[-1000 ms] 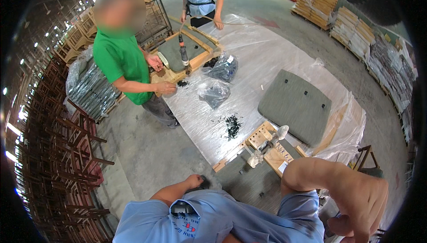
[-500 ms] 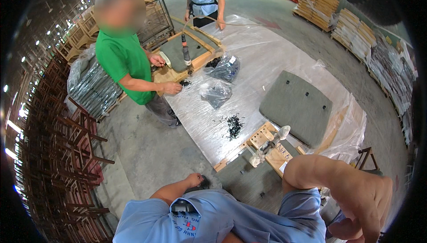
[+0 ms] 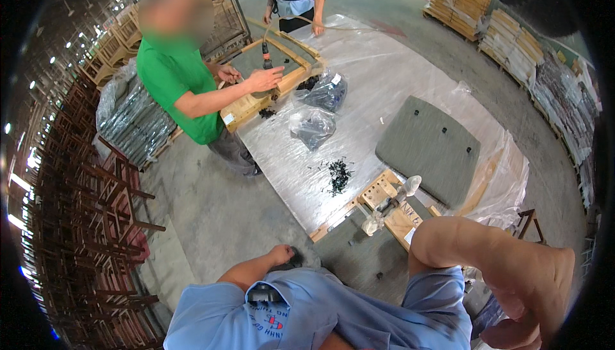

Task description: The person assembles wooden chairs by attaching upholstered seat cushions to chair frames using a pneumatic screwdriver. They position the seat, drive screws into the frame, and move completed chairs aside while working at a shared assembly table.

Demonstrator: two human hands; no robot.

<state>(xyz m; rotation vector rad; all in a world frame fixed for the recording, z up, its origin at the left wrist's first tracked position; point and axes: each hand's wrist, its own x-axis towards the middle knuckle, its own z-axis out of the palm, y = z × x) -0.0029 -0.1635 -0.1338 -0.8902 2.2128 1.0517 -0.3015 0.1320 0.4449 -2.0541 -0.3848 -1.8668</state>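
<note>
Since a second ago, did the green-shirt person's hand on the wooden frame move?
Yes. That hand went from the frame's near corner up along the wooden frame toward the power tool standing on it, judged against the bags of black screws, which stayed put.

Concrete floor [image 3: 211,203], stacked dark chair frames [image 3: 83,177] left (lumber stacks [image 3: 506,36] right).

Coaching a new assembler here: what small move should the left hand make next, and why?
I'd probably lift the left hand to the wooden frame at the near edge of the table: it hangs low, away from the frame and the black screws.
</note>
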